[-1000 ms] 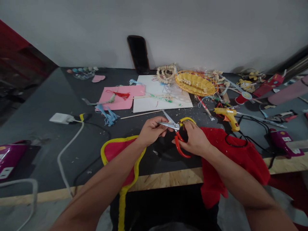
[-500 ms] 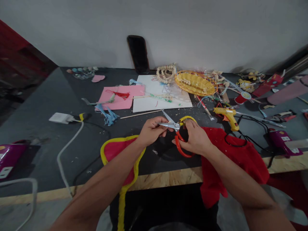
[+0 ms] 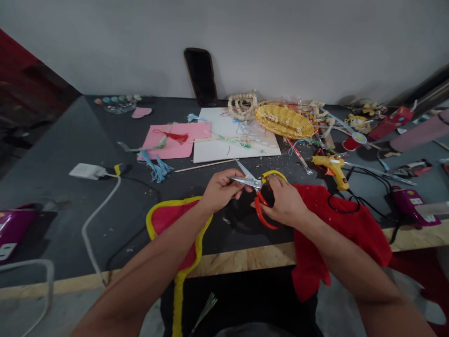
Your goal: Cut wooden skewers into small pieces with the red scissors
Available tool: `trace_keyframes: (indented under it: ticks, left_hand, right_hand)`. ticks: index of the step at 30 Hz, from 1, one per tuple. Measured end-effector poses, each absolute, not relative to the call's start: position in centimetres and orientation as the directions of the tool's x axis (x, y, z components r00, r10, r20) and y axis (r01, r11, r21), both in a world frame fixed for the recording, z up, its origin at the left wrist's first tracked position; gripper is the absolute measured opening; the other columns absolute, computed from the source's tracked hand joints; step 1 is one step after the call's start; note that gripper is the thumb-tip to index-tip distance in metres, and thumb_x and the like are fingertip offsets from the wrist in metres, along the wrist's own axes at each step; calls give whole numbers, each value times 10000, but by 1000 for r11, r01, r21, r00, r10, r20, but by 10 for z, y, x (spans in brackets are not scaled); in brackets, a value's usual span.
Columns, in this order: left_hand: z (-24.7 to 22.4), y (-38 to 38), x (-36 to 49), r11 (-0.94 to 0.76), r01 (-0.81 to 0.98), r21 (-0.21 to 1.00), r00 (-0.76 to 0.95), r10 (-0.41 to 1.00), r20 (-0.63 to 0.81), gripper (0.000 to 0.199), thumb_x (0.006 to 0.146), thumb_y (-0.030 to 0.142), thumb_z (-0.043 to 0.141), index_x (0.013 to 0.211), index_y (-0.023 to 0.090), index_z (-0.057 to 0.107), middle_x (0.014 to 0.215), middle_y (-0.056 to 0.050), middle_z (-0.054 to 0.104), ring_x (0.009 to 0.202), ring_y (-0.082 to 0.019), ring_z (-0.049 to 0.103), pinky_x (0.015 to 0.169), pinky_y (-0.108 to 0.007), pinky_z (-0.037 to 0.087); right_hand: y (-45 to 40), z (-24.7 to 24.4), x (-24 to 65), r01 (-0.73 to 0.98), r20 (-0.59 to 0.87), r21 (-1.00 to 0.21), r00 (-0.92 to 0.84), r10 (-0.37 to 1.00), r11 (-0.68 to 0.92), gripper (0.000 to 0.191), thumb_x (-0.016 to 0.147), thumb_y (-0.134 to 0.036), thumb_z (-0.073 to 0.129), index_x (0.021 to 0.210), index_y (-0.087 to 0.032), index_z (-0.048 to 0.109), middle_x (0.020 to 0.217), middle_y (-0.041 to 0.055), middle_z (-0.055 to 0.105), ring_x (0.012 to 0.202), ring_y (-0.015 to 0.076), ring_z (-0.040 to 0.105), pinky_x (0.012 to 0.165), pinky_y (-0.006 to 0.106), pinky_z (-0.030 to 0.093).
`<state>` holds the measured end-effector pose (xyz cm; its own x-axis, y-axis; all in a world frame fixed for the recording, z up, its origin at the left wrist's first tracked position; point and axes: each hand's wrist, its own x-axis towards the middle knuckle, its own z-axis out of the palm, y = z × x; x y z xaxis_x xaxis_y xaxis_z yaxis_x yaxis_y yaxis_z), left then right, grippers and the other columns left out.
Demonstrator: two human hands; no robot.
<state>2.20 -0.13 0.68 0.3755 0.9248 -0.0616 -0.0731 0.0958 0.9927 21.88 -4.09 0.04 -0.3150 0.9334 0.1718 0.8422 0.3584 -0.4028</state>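
Note:
My right hand (image 3: 284,199) grips the scissors (image 3: 253,182) by their red and yellow handles, with the blades apart and pointing left. My left hand (image 3: 222,191) is closed in a pinch at the blades; whatever its fingers hold is too small to make out. Below my left forearm lies a pink piece with yellow edging (image 3: 168,217), its yellow strap hanging over the table's front edge. A red cloth (image 3: 343,229) is under my right wrist and droops off the edge. Beyond my hands a thin stick (image 3: 205,165) lies on the table.
Behind are a pink sheet (image 3: 154,140), a white board (image 3: 210,152), a yellow basket (image 3: 287,122) and a leaning phone (image 3: 201,77). A yellow glue gun (image 3: 331,169) with black cable is right; a white charger (image 3: 87,171) is left.
The view has shifted very slightly. A bunch of thin pale strands now shows over the dark lap at the bottom. Both hands and the scissors keep nearly the same pose.

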Motion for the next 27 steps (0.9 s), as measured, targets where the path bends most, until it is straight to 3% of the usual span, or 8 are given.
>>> trace_keyframes:
  ticks: [13, 20, 27]
  left_hand:
    - [8, 0, 19, 117, -84, 990, 472, 880, -64, 216, 707, 324, 726, 714, 129, 634, 636, -61, 704, 404, -44, 437, 414, -184, 326]
    - [9, 0, 19, 88, -60, 994, 430, 901, -54, 276, 732, 384, 723, 713, 133, 609, 631, -50, 691, 392, -39, 420, 404, -185, 309]
    - [5, 0, 24, 44, -82, 996, 354, 935, -12, 299, 749, 419, 716, 799, 147, 602, 669, -22, 682, 439, -59, 489, 434, -186, 377]
  right_hand:
    - [-38, 2, 225, 806, 236, -371, -399, 886, 461, 615, 750, -582, 626, 1136, -132, 464, 1071, 179, 592, 1059, 355, 563, 894, 522, 501]
    - [-40, 2, 223, 827, 177, -402, -351, 920, 393, 616, 768, -590, 617, 1177, -154, 464, 1079, 163, 611, 1027, 337, 600, 855, 488, 517]
    - [-39, 3, 223, 841, 186, -423, -284, 941, 337, 634, 760, -630, 600, 1141, -139, 472, 1035, 165, 630, 1025, 344, 612, 833, 481, 528]
